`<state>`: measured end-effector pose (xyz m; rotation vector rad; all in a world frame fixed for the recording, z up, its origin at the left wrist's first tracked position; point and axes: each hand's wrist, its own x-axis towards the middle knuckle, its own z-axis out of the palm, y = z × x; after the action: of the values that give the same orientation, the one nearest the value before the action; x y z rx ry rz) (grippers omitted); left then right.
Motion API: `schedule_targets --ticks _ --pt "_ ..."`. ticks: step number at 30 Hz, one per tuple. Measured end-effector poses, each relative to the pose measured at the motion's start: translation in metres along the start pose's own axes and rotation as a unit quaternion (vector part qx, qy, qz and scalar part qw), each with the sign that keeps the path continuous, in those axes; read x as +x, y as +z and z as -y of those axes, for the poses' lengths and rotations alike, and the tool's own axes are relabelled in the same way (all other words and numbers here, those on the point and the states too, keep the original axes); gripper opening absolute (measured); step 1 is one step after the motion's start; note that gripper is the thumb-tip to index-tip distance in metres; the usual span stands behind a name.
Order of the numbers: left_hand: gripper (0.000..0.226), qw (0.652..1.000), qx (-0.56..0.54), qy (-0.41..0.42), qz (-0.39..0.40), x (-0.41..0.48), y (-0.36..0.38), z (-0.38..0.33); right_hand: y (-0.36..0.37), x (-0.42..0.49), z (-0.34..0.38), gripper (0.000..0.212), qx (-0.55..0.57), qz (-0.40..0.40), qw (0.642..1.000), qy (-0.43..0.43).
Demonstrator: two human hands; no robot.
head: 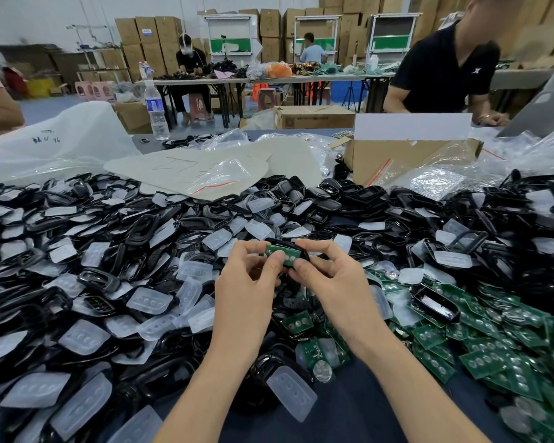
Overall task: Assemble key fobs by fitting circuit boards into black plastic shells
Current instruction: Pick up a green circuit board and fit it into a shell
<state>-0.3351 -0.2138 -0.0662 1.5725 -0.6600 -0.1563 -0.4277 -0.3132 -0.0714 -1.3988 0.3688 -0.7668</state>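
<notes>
I'm holding one black shell (280, 242) up between both hands, just above the heap. My left hand (247, 279) curls round its left end, with the thumb lying on the green board (285, 255). My right hand (330, 282) pinches the right end, thumb on the near edge and forefinger over the far one. The board lies in the shell's opening with its round contacts facing me. I can't tell whether it is fully down.

To seat it well, I'd keep the board square to the opening and press along its edges with both thumbs, not on the contacts. I'd let the fingers behind the shell take the push. If a corner rides up, lifting and realigning seems wiser than forcing it, since thin plastic tabs may snap.

The spare boards (493, 346) lie below and to the right of my right hand. Loose shells (109, 251) and clear button pads (147, 298) spread to the left of my left hand.
</notes>
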Motion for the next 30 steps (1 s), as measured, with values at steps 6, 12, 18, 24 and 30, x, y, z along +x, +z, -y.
schedule_targets --ticks 6,12,18,24,30 --pt "0.02 1.0 0.015 0.016 -0.002 -0.002 -0.001 0.0 0.001 0.0 0.001 0.022 0.006 0.009 1.0 0.005" --pt "0.016 0.998 0.05 0.03 -0.017 -0.003 0.003 0.004 0.0 0.001 0.0 0.022 -0.019 0.005 1.0 0.004" --pt "0.017 0.998 0.048 0.005 -0.035 -0.002 0.003 0.006 -0.001 0.002 -0.001 0.021 -0.012 0.004 1.0 0.01" --pt "0.024 0.998 0.042 -0.009 -0.047 -0.004 0.002 0.002 0.001 0.0 0.001 0.02 -0.002 0.004 1.0 0.008" --pt "0.011 1.0 0.006 0.001 0.013 -0.001 -0.001 -0.006 -0.001 0.001 0.001 0.018 0.042 0.011 0.999 0.013"
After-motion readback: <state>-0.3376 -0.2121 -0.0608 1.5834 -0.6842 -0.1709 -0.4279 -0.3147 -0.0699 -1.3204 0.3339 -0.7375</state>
